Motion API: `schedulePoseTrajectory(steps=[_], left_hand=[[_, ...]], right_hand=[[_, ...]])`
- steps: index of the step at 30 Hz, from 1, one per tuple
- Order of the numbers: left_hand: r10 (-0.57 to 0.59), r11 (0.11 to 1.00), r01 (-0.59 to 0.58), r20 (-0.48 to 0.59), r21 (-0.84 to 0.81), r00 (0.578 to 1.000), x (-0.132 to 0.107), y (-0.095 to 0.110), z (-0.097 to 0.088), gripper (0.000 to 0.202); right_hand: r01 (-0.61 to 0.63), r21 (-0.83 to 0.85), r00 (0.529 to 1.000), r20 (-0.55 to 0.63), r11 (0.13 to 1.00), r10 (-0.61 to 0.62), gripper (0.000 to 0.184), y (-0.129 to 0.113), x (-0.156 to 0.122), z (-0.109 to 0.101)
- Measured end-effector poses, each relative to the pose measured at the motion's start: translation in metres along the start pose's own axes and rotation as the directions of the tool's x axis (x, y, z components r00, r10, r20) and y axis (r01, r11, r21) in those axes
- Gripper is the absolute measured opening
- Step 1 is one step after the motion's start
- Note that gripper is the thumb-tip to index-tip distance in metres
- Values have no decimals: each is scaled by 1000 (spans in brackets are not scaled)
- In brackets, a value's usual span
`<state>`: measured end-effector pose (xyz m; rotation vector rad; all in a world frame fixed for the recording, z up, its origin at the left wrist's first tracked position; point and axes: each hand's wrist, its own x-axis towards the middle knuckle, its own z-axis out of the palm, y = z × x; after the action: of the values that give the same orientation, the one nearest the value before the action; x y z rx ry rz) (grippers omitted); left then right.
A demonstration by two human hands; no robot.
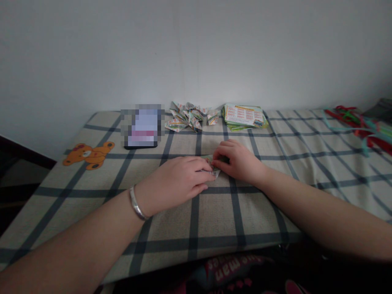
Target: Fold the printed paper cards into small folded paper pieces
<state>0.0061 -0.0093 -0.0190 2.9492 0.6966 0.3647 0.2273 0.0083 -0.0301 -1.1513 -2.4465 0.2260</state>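
A small piece of folded printed paper (217, 174) lies on the tablecloth between my two hands, mostly covered by them. My left hand (179, 179), with a silver bangle at the wrist, reaches over it from the left. Its fingers press together on the paper. From the right, my right hand (235, 160) pinches the paper's other side with thumb and curled fingers. Which folds the paper has cannot be made out under the fingers.
Several folded paper pieces (191, 117) lie in a heap by the wall. Right of them is a stack of printed paper sheets (244, 116). A blurred phone (142, 128) and an orange bear cutout (88, 155) are at left; coloured ribbons (358, 122) lie far right on the checked tablecloth (171, 228).
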Motion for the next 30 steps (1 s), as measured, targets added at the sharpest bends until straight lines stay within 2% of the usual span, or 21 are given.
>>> schedulePoseTrajectory(steps=[7,13,19,23,30], left_hand=[[-23,999,24,37,-26,999,-1,-1,0,20],[-37,997,34,49,68,998,-2,6,-2,36],[-35,992,26,69,124,997,-2,9,-4,34],[-33,989,23,69,146,997,-1,8,-5,30],[7,984,-21,77,176,997,1,9,-9,28]], right_hand=[[24,35,1000,17,999,-25,14,3,2,2],[-8,51,1000,15,999,7,12,0,4,0],[-72,93,997,14,993,71,10,0,0,-12],[-40,106,993,115,994,28,19,8,-7,-21],[-52,138,994,103,989,38,12,13,-10,-22]])
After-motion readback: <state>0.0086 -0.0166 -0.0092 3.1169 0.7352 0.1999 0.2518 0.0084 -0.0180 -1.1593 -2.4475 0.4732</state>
